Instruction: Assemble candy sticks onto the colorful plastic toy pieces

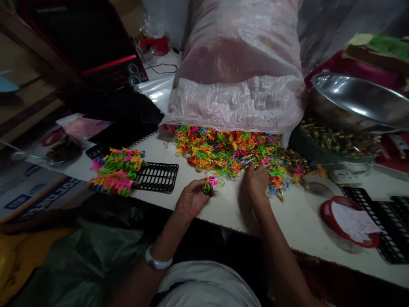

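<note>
The left hand (193,198) grips small pink-and-green plastic pieces (213,182), ideally lightly, while the right hand (257,181), its closure unclear, should pick singly from the multicoloured plastic heap (220,150) at twelve o'clock.

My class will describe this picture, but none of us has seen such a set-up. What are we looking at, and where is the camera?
There is no machine here: these are a person's own bare hands. The single picture comes from a camera worn on the head, looking forward and down.

On the white table, a pile of small bright pieces lies at the lower edge of a big whitish sack. To its left is a black grid tray, partly covered with similar pieces. At the right stands a red basket.

The left hand holds a few pieces, green and pink among them. The right hand is at the pile's near edge; whether it grasps anything is hard to tell.
</note>
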Motion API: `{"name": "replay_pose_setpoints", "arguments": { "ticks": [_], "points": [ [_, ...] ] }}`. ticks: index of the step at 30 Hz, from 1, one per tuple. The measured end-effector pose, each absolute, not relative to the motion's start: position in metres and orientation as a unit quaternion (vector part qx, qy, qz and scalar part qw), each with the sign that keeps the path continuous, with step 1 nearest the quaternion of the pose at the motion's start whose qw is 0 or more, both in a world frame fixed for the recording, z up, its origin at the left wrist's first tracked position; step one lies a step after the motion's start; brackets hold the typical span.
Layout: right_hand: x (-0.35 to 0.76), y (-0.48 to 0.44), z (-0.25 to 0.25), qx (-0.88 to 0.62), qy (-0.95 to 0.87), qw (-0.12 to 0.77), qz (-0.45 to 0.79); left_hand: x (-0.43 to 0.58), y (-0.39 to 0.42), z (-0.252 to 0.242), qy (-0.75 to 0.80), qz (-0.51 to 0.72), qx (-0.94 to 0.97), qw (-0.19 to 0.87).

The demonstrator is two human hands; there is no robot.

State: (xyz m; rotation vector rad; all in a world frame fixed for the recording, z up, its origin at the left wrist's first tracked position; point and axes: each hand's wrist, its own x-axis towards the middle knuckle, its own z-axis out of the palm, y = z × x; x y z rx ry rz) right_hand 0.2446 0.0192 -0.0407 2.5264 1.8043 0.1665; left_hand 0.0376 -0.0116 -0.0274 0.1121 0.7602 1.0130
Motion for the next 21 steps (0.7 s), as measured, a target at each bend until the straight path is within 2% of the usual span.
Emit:
{"name": "replay_pose_setpoints", "arguments": {
  "ticks": [4, 7, 9, 12, 15, 18, 21],
  "points": [
    [0.249, 0.015, -0.047, 0.807, 0.588, -0.054, 0.010, 0.049, -0.014, -0.031, 0.413, 0.462, 0.133, 0.774],
    [0.248, -0.002, -0.045, 0.783, 0.583, -0.211, -0.054, 0.054, -0.018, -0.035, 0.443, 0.465, 0.164, 0.749],
    [0.240, -0.019, -0.041, 0.745, 0.564, -0.316, -0.164, 0.057, -0.022, -0.037, 0.440, 0.467, 0.179, 0.746],
    [0.222, -0.042, -0.035, 0.659, 0.516, -0.369, -0.403, 0.059, -0.028, -0.038, 0.465, 0.434, 0.266, 0.724],
    [0.211, -0.055, -0.034, 0.627, 0.461, -0.391, -0.491, 0.051, -0.035, -0.040, 0.551, 0.400, 0.459, 0.571],
    [0.218, -0.058, -0.032, 0.690, 0.387, -0.425, -0.440, 0.029, -0.042, -0.043, 0.614, 0.360, 0.622, 0.327],
    [0.229, -0.058, -0.026, 0.731, 0.370, -0.416, -0.394, 0.008, -0.045, -0.048, 0.633, 0.272, 0.696, 0.202]
  ]
}}
